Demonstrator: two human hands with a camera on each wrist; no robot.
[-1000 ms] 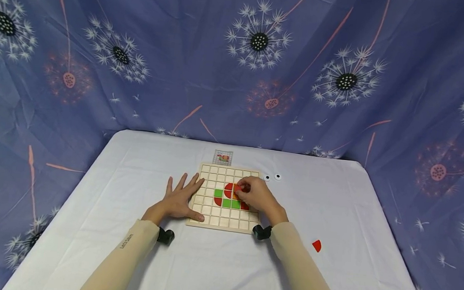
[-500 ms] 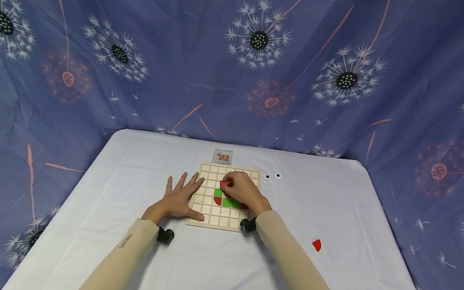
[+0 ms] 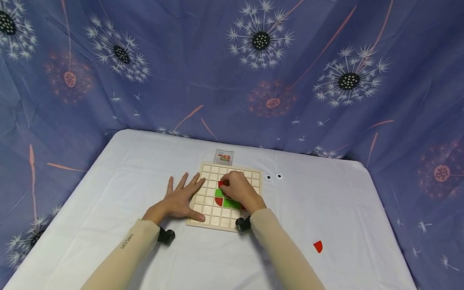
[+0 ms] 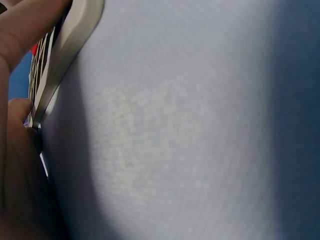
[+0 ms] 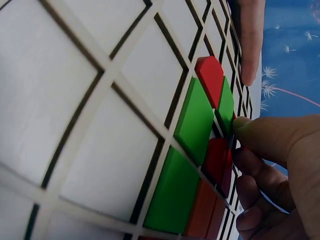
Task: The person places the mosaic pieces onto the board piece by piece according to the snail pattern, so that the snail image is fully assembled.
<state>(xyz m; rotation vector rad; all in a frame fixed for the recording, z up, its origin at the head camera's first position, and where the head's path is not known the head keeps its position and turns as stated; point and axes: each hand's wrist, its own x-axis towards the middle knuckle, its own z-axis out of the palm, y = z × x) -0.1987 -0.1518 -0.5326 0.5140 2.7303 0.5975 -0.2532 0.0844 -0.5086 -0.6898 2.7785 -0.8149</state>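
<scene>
My left hand (image 3: 177,202) lies with spread fingers on the left side of a wooden grid board (image 3: 225,222). Over the board's upper middle, my right hand (image 3: 238,188) pinches a small red tile (image 3: 220,184) between thumb and fingers, just above a green square tile (image 3: 219,192). In the right wrist view, the thumb tip and curled fingers meet at that spot, mostly hiding the tile. Closer to that camera sit green squares (image 5: 194,121), a red rounded tile (image 5: 210,77), dark red tiles (image 5: 216,159) and orange tiles (image 5: 201,207) in the grid.
A small pattern card (image 3: 224,157) lies behind the board. Two round eye pieces (image 3: 268,177) are beside its upper right corner. One loose red quarter-circle tile (image 3: 318,246) lies on the white tablecloth (image 3: 358,211) at right. A dandelion-print curtain (image 3: 197,68) hangs behind.
My right hand has moved left across the board, from the right part of the tile pattern to its upper left, where it now stays. My left hand has kept its place.
</scene>
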